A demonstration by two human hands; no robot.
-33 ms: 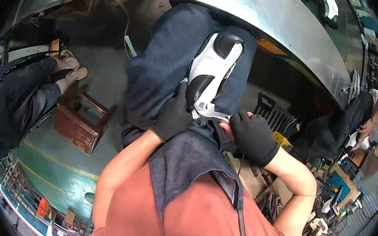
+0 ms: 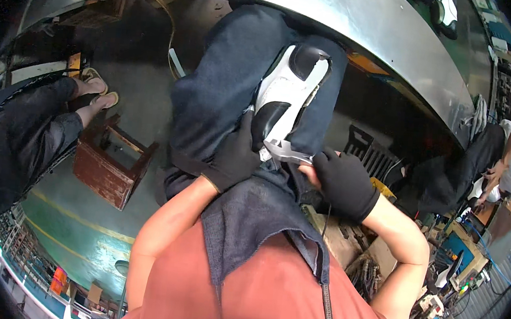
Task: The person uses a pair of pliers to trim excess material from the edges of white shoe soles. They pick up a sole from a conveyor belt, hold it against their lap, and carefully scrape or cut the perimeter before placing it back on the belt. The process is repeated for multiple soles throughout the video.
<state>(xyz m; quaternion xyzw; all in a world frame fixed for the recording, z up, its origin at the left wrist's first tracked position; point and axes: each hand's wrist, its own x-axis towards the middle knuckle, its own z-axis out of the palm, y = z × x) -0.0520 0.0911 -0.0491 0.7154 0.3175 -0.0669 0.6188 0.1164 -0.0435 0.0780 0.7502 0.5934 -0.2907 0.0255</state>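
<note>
Black and white, one shoe (image 2: 273,94) is lying along the lap (image 2: 224,65). Of two gloved hands, the left hand (image 2: 237,158) is curling round its near left side, half closed; the right hand (image 2: 344,185) is clenching one grey curved tool (image 2: 293,155) at its near end. Bracing the shoe firmly and moving the tool evenly would probably be working best. One stool (image 2: 105,177) is standing left; at least one more shoe (image 2: 446,12) is sitting far right.

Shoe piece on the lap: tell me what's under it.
The shoe piece rests on dark blue cloth over the legs, which shows on both sides. The cloth directly beneath is covered and can't be seen.
</note>
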